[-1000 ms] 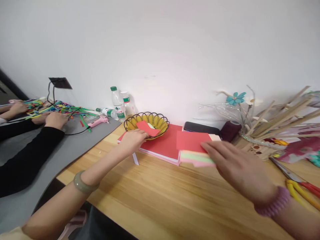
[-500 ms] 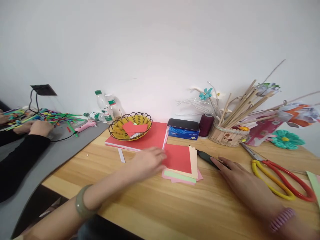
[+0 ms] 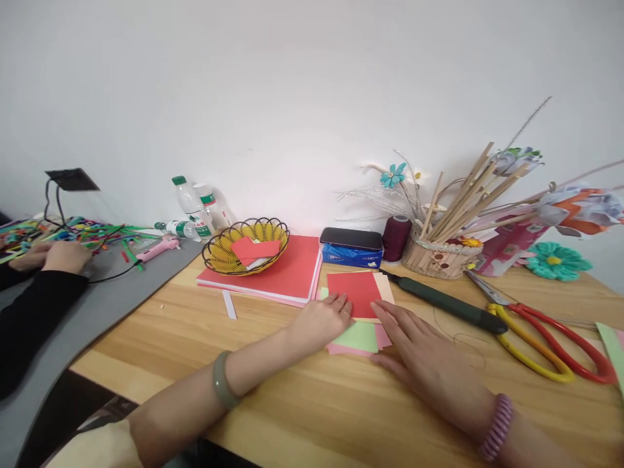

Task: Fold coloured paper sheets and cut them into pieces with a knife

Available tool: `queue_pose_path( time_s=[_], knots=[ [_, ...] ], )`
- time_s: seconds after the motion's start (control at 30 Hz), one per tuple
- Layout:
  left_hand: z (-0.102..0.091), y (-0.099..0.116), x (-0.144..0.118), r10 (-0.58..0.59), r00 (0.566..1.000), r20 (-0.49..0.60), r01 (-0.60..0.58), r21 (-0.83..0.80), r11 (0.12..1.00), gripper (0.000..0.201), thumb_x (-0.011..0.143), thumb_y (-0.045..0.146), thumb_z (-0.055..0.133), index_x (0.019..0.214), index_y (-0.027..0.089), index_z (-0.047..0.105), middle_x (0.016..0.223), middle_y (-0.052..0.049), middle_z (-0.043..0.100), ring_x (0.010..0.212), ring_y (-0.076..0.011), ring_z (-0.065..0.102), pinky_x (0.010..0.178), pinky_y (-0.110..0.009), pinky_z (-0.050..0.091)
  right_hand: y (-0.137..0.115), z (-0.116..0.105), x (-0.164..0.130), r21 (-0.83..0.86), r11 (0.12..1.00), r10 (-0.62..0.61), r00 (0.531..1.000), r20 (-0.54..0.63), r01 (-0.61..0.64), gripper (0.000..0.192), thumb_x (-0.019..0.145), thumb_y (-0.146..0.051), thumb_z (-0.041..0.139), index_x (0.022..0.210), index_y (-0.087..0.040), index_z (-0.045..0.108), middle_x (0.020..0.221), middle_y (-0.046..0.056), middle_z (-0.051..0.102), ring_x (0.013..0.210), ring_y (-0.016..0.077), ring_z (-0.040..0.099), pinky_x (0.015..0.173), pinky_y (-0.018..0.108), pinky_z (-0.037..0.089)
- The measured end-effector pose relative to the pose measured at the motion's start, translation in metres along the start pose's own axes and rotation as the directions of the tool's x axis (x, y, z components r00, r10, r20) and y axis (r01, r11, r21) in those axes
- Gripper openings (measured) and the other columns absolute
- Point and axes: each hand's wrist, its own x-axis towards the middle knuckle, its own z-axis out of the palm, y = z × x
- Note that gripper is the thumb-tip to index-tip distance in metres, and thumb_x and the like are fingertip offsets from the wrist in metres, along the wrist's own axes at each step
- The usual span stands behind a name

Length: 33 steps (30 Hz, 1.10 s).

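A small stack of square paper sheets lies on the wooden table, with a red sheet on top and cream, green and pink sheets showing below. My left hand rests at the stack's left edge, fingers bent together over the red sheet; its thumb is hidden. At the right edge, my right hand has its fingers stretched out, fingertips touching the red and cream sheets, thumb apart. Beyond the right hand lies a dark green pen-shaped tool. Large scissors with red and yellow handles lie right of it.
A yellow wicker basket stands on larger red sheets. A blue packet, a maroon thread spool and a stick-filled holder line the wall. At left, another person's hands work over colourful strips beside a pink glue gun.
My right hand has left the dark green tool, now lying farther right, and come to the stack's right edge. My left hand has settled on the red sheet. The upper sheets have shifted off the green one.
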Motion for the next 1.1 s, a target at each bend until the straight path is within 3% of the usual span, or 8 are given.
queue_pose_path(
  time_s=[0.1,0.2,0.37,0.47,0.67,0.83,0.93,1.1],
  knots=[
    [-0.003,-0.001,0.010,-0.033,0.999,0.020,0.035,-0.065,0.997,0.023,0.090,0.014,0.047,0.109,0.008,0.058,0.110,-0.018,0.063,0.103,-0.0266,0.060,0.077,-0.035,0.052,-0.009,0.001,0.003,0.046,0.994,-0.104,0.995,-0.001,0.104,0.033,0.090,-0.025,0.040,0.118,-0.012,0.053,0.110,0.013,0.063,0.102,0.0227,0.057,0.082,0.039,0.050],
    [-0.009,-0.008,0.014,-0.111,0.993,0.034,0.115,-0.150,0.982,0.019,0.090,0.018,0.046,0.098,0.014,0.063,0.089,-0.011,0.070,0.084,-0.0229,0.067,0.067,-0.030,0.052,-0.010,0.001,0.005,0.096,0.975,-0.202,0.979,0.019,0.199,0.031,0.088,-0.010,0.036,0.107,-0.018,0.059,0.104,0.006,0.066,0.098,0.0168,0.059,0.081,0.032,0.051],
    [-0.022,-0.023,0.012,-0.334,0.943,0.015,0.322,-0.310,0.895,0.023,0.090,0.030,0.047,0.091,0.020,0.068,0.084,-0.004,0.072,0.073,-0.0193,0.067,0.062,-0.026,0.048,-0.005,0.009,0.021,0.104,0.983,-0.153,0.987,0.040,0.149,0.032,0.084,-0.003,0.037,0.100,-0.013,0.061,0.099,0.009,0.067,0.092,0.0175,0.062,0.073,0.030,0.053],
    [-0.029,-0.028,0.007,-0.379,0.925,0.012,0.350,-0.416,0.839,0.028,0.092,0.035,0.045,0.092,0.021,0.070,0.080,0.000,0.072,0.067,-0.0141,0.065,0.059,-0.021,0.044,0.001,0.014,0.031,0.098,0.991,-0.098,0.994,0.036,0.095,0.032,0.082,0.000,0.037,0.097,-0.012,0.062,0.093,0.010,0.068,0.086,0.0180,0.063,0.069,0.030,0.054],
    [-0.031,-0.028,-0.005,-0.379,0.925,0.031,0.339,-0.516,0.787,0.024,0.090,0.027,0.049,0.090,0.018,0.071,0.084,0.000,0.072,0.069,-0.0118,0.065,0.063,-0.018,0.044,0.005,-0.003,0.015,0.143,0.981,-0.124,0.991,-0.045,0.129,0.030,0.088,-0.009,0.035,0.098,-0.015,0.062,0.090,0.006,0.069,0.080,0.0152,0.064,0.066,0.025,0.052],
    [-0.026,-0.017,-0.011,-0.313,0.948,0.048,0.296,-0.488,0.821,0.010,0.081,0.021,0.061,0.082,0.019,0.071,0.085,-0.002,0.072,0.077,-0.0157,0.065,0.068,-0.021,0.046,0.001,-0.024,-0.012,0.121,0.991,0.068,0.992,-0.110,-0.054,0.026,0.091,-0.020,0.039,0.106,-0.013,0.058,0.091,0.008,0.067,0.073,0.0159,0.064,0.060,0.027,0.051],
    [-0.026,-0.013,-0.014,-0.203,0.977,0.059,0.208,-0.453,0.867,0.012,0.080,0.016,0.060,0.086,0.019,0.069,0.086,-0.002,0.071,0.079,-0.0158,0.065,0.070,-0.021,0.046,0.000,-0.021,-0.017,0.103,0.986,0.126,0.991,0.043,-0.130,0.037,0.091,-0.032,0.037,0.116,-0.009,0.055,0.109,0.014,0.064,0.083,0.0187,0.065,0.064,0.030,0.054],
    [-0.031,-0.017,-0.024,-0.107,0.992,0.062,0.122,-0.347,0.930,0.020,0.083,0.009,0.050,0.079,0.018,0.067,0.075,-0.002,0.068,0.071,-0.0141,0.063,0.065,-0.020,0.046,0.006,-0.001,-0.017,0.119,0.991,0.030,0.978,0.206,-0.055,0.058,0.088,-0.049,0.039,0.127,-0.008,0.050,0.127,0.014,0.054,0.116,0.0253,0.050,0.091,0.042,0.047]
  ],
)
